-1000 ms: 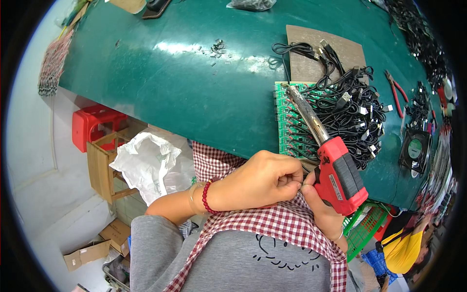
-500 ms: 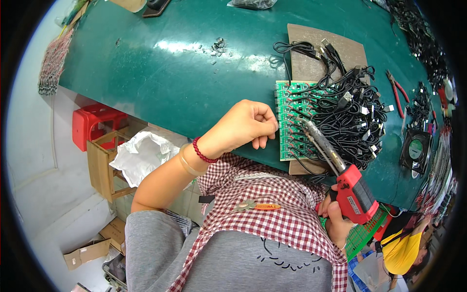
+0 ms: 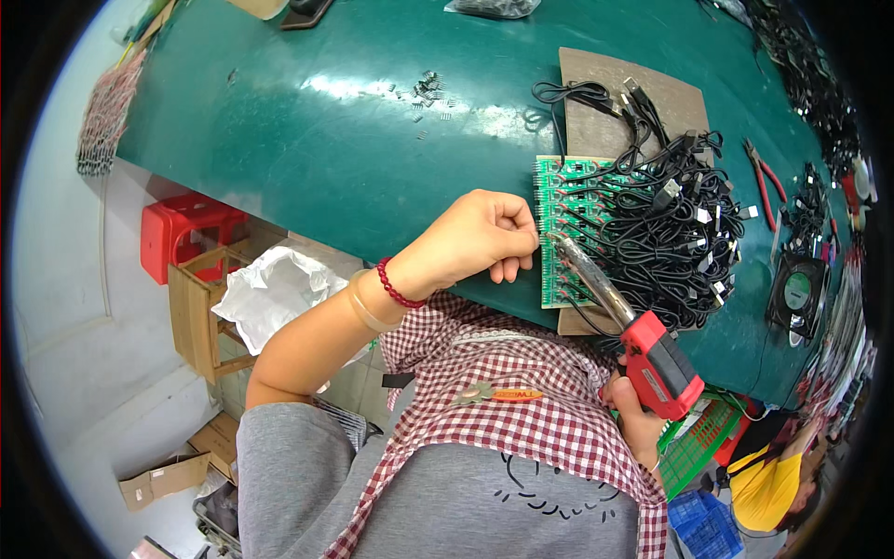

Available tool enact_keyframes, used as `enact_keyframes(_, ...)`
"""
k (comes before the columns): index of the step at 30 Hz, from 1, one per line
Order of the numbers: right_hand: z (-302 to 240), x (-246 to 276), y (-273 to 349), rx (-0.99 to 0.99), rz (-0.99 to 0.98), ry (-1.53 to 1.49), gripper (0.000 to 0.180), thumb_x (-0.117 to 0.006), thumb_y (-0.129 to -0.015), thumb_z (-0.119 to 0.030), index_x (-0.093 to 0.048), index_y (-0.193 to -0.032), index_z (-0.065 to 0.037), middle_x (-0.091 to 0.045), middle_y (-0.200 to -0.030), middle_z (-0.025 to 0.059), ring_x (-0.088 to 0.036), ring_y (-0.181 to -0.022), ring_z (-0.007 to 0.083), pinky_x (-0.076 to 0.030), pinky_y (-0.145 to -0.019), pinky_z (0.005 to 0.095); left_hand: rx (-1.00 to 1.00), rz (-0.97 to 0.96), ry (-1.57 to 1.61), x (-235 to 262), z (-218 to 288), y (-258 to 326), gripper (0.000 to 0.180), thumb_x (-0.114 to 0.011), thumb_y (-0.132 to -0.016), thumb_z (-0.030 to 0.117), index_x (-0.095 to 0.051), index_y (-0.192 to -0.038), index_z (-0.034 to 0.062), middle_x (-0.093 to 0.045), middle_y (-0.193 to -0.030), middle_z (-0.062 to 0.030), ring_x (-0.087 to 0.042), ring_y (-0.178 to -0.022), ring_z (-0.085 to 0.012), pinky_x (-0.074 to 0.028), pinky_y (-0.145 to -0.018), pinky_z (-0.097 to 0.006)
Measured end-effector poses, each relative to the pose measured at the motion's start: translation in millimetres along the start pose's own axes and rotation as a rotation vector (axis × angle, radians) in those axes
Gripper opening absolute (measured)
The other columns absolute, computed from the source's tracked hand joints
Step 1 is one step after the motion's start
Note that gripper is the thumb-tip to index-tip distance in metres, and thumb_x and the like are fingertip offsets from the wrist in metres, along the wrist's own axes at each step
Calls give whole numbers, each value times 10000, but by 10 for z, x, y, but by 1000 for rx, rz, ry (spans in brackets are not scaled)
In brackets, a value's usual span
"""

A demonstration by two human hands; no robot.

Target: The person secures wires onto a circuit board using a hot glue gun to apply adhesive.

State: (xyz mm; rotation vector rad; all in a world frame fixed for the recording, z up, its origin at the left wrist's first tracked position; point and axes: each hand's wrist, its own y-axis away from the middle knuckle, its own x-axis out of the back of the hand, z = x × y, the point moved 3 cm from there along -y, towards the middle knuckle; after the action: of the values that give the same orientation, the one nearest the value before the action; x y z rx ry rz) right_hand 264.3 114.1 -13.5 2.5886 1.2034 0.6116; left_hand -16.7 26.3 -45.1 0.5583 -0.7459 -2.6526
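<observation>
A green circuit board panel [image 3: 565, 200] lies at the right of the table, with rows of pins along its left edge. Black USB cables [image 3: 666, 228] run from it in a tangled heap to the right. My left hand [image 3: 491, 238] is closed in a pinch at the panel's left edge; what its fingertips hold, if anything, is too small to make out. My right hand [image 3: 633, 410] grips a red and black soldering gun [image 3: 659, 363] by its handle, below the panel. The gun's metal tip points up and left over the board, close to my left fingertips.
A brown board [image 3: 596, 130] lies under the panel on the green table [image 3: 279, 140]. Small black pin headers [image 3: 427, 88] are scattered at the far middle. Red-handled pliers [image 3: 765, 182] and a black fan [image 3: 796, 293] lie at the right. A red stool [image 3: 182, 228] stands at the left.
The soldering gun has moved left and slightly up, bringing its tip nearer the pins at the panel's left edge. My left hand stays pinched beside the panel.
</observation>
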Motion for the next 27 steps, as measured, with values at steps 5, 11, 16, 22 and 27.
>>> enact_keyframes(5, -93, -34, -16, -28, 31, -51, 233, -602, -816, -118, -507, -972, 28, -516, -616, 55, -488, -560, 127, -374, -517, 250, -9, 4, 0, -1, -19, -3, 86, -564, -819, 79, -551, -778, 5, -605, -673, -61, -538, -502, -62, -412, -423, -179)
enact_keyframes(11, -97, 11, -2, 7, -106, 18, 89, -634, -788, -11, -609, -872, -1, -597, -772, 30, -548, -683, 116, -460, -630, 269, -16, 1, -1, 1, -11, 3, 77, -561, -818, 74, -554, -780, 7, -602, -669, -58, -537, -504, -61, -413, -423, -179)
enact_keyframes(16, -149, 0, 31, -82, 35, -71, 127, -656, -766, -10, -615, -886, 1, -610, -793, 44, -568, -702, 130, -468, -631, 274, -10, 2, -6, 1, -5, 3, 76, -563, -814, 74, -557, -777, 8, -599, -662, -55, -535, -503, -61, -412, -422, -179)
enact_keyframes(22, -13, -16, 28, 29, -20, 36, 300, -581, -834, -60, -446, -1083, 38, -494, -633, 57, -475, -559, 136, -383, -533, 259, -23, -4, 2, 3, -14, -8, 77, -560, -810, 73, -559, -771, 7, -601, -663, -56, -532, -501, -61, -410, -419, -182)
enact_keyframes(27, -111, 53, 0, -79, -77, -15, 119, -651, -773, -13, -615, -885, 4, -613, -790, 47, -566, -704, 131, -464, -638, 274, -12, 18, -13, -1, -24, 7, 79, -562, -807, 75, -560, -771, 4, -601, -659, -55, -531, -500, -60, -408, -418, -182)
